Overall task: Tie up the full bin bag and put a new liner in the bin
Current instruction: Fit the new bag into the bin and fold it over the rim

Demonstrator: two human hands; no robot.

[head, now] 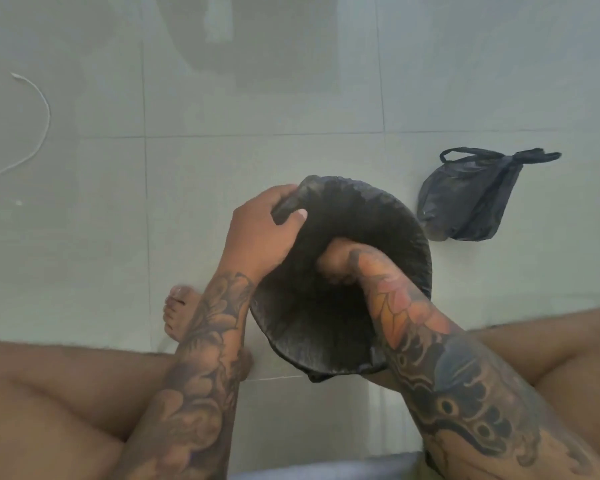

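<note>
No writing or label can be read on anything here. The left hand (260, 233) grips the near-left part of the bin's rim, fingers curled over the top and the thumb pinching a fold of the black liner (388, 216) against it. The right hand (336, 263) reaches down inside the bin (420, 258) with the forearm slanting in from the lower right; it lies against the liner inside, but its fingers are lost in the dark plastic, so whether it grips or merely presses cannot be told. Both forearms are tattooed.

The bin stands on the tiled floor (257, 161) between the person's bare knees, its round mouth tilted toward the camera, and the liner is stretched over the rim most of the way round – a loose flap hangs at the near edge. The inside is too dark to make out any contents.

The full bin bag (465, 202) (black, its handles knotted together at the top) lies on the floor to the right of the bin, near it but apart. A length of pale string (45, 109) curves across the floor by the far-left edge. A bare foot (177, 313) rests on the tiles left of the bin.
</note>
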